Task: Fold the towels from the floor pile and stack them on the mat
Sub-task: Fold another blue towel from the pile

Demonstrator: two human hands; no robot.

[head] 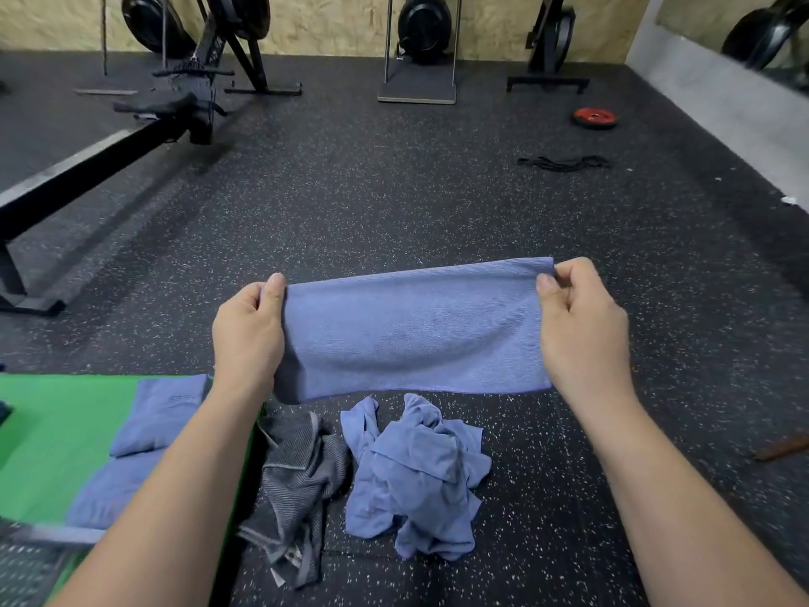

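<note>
We hold a blue towel stretched over the speckled rubber gym floor, left hand and right hand each with a pinching grip on a top corner. Folded towels lie on the green mat, near left.

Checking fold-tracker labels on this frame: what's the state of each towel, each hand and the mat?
held blue towel: stretched in the air between both hands
left hand: pinches its left end
right hand: pinches its right end
loose blue towel: crumpled on the floor
grey striped towel: crumpled on the floor
folded blue towels: lying on the green mat
</note>
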